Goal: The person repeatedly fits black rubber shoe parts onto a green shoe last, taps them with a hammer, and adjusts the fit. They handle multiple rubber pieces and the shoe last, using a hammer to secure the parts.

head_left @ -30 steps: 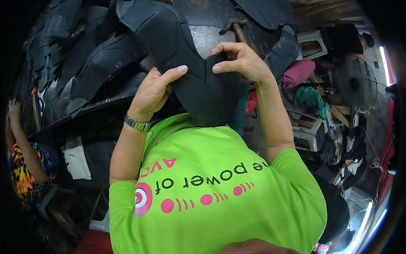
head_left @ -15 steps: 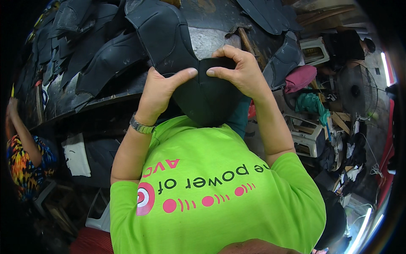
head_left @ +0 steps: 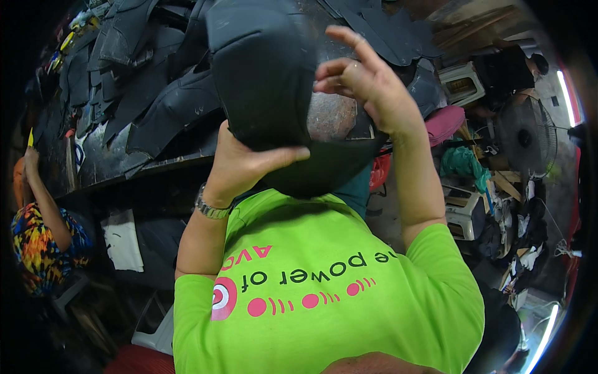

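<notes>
Left hand (head_left: 245,165) is gripping a curved black padded panel (head_left: 265,93). Right hand (head_left: 375,87) is hovering near its edge, fingers parted.

Lime-green T-shirt (head_left: 330,333), pink print (head_left: 257,307), metallic wristwatch (head_left: 212,209)

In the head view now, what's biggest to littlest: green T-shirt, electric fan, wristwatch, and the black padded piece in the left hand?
Green T-shirt
Black padded piece, held in the left hand
Electric fan
Wristwatch
The fan is farther away, so it looks smaller here.
</notes>
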The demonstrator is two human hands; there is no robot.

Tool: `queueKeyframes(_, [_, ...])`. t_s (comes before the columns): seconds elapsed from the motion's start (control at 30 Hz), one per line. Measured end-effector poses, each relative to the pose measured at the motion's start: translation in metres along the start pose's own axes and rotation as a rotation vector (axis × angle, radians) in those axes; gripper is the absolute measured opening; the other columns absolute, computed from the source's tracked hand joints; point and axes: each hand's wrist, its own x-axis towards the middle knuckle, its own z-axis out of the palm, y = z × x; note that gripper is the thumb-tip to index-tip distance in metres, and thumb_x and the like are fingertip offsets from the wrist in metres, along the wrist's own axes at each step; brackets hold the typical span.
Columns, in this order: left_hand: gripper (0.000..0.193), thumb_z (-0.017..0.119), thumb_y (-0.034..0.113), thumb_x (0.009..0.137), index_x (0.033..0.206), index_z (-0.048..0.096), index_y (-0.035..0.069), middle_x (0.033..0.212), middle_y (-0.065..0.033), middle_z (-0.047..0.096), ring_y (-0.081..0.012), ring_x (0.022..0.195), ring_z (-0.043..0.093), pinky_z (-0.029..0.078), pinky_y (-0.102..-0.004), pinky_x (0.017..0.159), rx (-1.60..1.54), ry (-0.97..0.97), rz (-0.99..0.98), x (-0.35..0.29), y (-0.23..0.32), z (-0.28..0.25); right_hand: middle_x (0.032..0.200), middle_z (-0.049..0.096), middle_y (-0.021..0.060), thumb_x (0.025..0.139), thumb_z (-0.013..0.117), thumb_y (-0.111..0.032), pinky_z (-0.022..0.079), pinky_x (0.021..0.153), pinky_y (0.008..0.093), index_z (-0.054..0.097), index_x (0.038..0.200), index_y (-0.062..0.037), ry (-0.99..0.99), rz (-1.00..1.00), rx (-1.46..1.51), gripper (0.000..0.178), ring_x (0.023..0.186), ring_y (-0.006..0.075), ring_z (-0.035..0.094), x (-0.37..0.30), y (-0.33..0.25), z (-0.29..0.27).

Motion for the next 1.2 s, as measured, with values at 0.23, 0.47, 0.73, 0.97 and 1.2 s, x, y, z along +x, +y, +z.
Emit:
queueKeyframes(0.23, [0.055,0.088,0.013,0.077,0.121,0.06,-0.005,0.11,-0.0047,0.068,-0.0104,0.095,0.061,0.052,-0.028,0.087,-0.148,-0.387,-0.131,0.024,0.011,-0.02,0.121,0.067,0.0149,0.102,0.045,-0.031,0.05,0.1,0.0458,0.06,0.128,-0.0019,0.195,-0.023,0.895,0.042,0.111,0.0304,0.063,0.047,0.01,-0.024])
queueKeyframes(0.47, [0.052,0.077,0.02,0.09,0.131,0.056,-0.005,0.117,-0.0088,0.067,-0.0114,0.099,0.065,0.055,-0.0264,0.087,-0.32,-0.304,-0.277,0.038,-0.028,-0.028,0.139,0.054,0.0209,0.099,0.053,-0.029,0.047,0.103,0.045,0.053,0.137,-0.0001,0.236,-0.098,0.684,0.048,0.109,0.0316,0.063,0.031,0.008,-0.091])
queueKeyframes(0.73, [0.056,0.078,0.031,0.087,0.129,0.056,0.0,0.127,-0.0149,0.057,-0.0226,0.105,0.062,0.051,-0.0358,0.093,0.426,0.319,0.456,0.036,-0.043,-0.017,0.118,0.063,0.0215,0.08,0.057,0.0,0.064,0.068,0.0329,0.046,0.138,0.0021,0.065,0.226,0.714,0.059,0.08,0.0227,0.07,-0.041,0.036,-0.106])
queueKeyframes(0.97, [0.031,0.079,0.036,0.083,0.089,0.068,0.007,0.076,-0.0046,0.063,-0.0232,0.071,0.064,0.051,-0.0355,0.069,0.571,-0.2,0.728,0.032,-0.03,-0.01,0.101,0.067,0.0236,0.089,0.065,-0.01,0.062,0.069,0.0446,0.064,0.11,-0.0005,0.218,0.457,0.923,0.023,0.078,0.029,0.07,-0.065,0.083,-0.051])
queueKeyframes(1.2, [0.024,0.082,0.016,0.083,0.072,0.064,0.003,0.062,-0.0055,0.059,-0.0161,0.051,0.056,0.041,-0.0266,0.049,0.593,0.123,0.567,0.046,-0.028,-0.002,0.117,0.065,0.0173,0.08,0.069,0.007,0.059,0.086,0.0427,0.041,0.149,-0.0127,0.067,0.197,0.802,0.077,0.091,0.0226,0.07,-0.047,0.067,-0.018])
